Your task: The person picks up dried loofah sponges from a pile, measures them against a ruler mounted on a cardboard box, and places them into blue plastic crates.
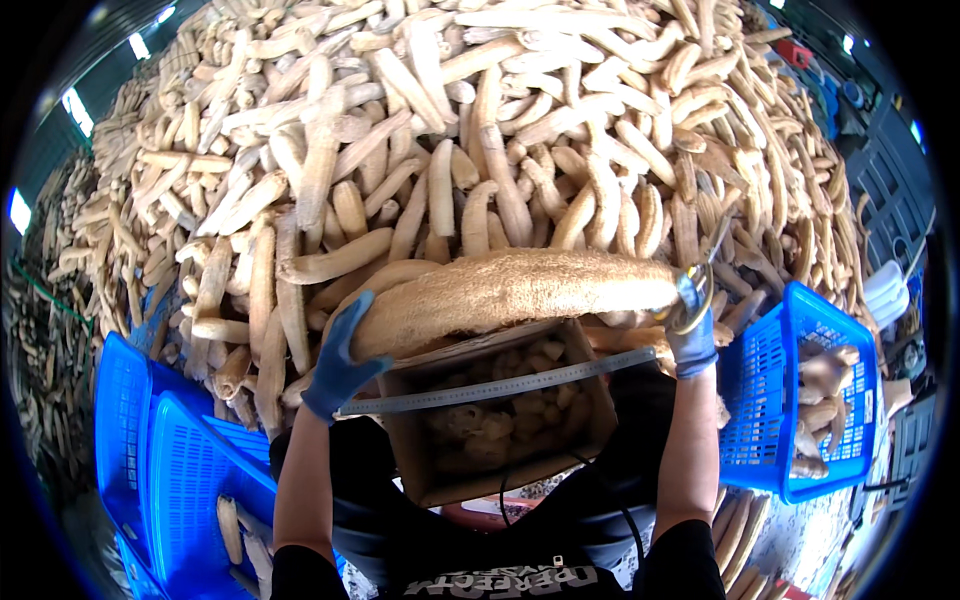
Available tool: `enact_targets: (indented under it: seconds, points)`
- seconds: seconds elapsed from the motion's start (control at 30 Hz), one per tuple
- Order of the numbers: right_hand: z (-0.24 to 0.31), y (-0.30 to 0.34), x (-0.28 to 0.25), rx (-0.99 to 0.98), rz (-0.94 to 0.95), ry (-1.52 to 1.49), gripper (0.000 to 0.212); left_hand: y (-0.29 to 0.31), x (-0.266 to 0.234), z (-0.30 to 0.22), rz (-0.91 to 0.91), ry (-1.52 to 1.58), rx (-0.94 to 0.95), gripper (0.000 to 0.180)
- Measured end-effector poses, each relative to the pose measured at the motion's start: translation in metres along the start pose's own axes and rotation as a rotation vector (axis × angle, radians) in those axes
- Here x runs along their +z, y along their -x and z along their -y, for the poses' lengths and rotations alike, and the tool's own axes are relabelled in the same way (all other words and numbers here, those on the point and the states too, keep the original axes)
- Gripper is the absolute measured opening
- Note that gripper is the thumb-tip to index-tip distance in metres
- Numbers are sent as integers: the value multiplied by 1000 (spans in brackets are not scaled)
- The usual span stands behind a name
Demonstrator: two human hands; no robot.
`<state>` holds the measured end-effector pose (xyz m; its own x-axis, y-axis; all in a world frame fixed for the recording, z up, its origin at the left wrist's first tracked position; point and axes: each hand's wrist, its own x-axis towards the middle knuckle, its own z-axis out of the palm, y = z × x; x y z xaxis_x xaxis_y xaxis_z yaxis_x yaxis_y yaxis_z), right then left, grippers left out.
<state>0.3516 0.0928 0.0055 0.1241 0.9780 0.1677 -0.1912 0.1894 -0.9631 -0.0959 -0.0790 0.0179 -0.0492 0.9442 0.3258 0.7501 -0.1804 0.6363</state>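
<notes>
A long, thick dried loofah (pixel 510 290) lies crosswise in front of me above a cardboard box. My left hand (pixel 345 360), in a blue glove, grips its left end with the thumb apart from the fingers. My gloved right hand (pixel 692 335) is at the loofah's right end and closed on a pair of scissors (pixel 697 300), blades pointing up and away. Whether the right fingers also pinch the loofah is hard to make out. A grey ruler (pixel 500 388) spans the box's top between my forearms, under the loofah.
Short cut pieces fill the cardboard box (pixel 510 487) between my knees. A huge heap of dried loofahs (pixel 430 150) rises ahead. Blue plastic baskets (pixel 205 480) stand at my left; another blue basket (pixel 752 410) at my right holds several loofahs. More loofahs (pixel 740 535) lie low on the right.
</notes>
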Motion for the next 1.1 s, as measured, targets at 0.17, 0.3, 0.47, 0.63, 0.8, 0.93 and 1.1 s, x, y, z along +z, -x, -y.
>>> enact_targets:
  seconds: [0.17,0.3,0.47,0.63,0.8,0.93,1.1]
  points:
    - [-18,15,15,240,34,-288,23,-3,31,-32,-208,-724,134,79]
    - [-13,44,39,412,129,-161,28,-2,68,-42,-308,-880,129,61]
    - [-53,49,9,392,181,181,28,12,99,-5,-289,-894,51,50]
    - [-72,35,-16,498,86,122,35,38,121,15,-262,-752,-36,46]
    - [-80,28,-46,618,67,-31,34,45,127,25,-225,-755,-66,45]
    - [-86,25,-51,630,52,20,34,49,133,43,-212,-802,-83,47]
    - [-78,32,-40,545,133,-154,32,46,134,44,-147,-829,-101,48]
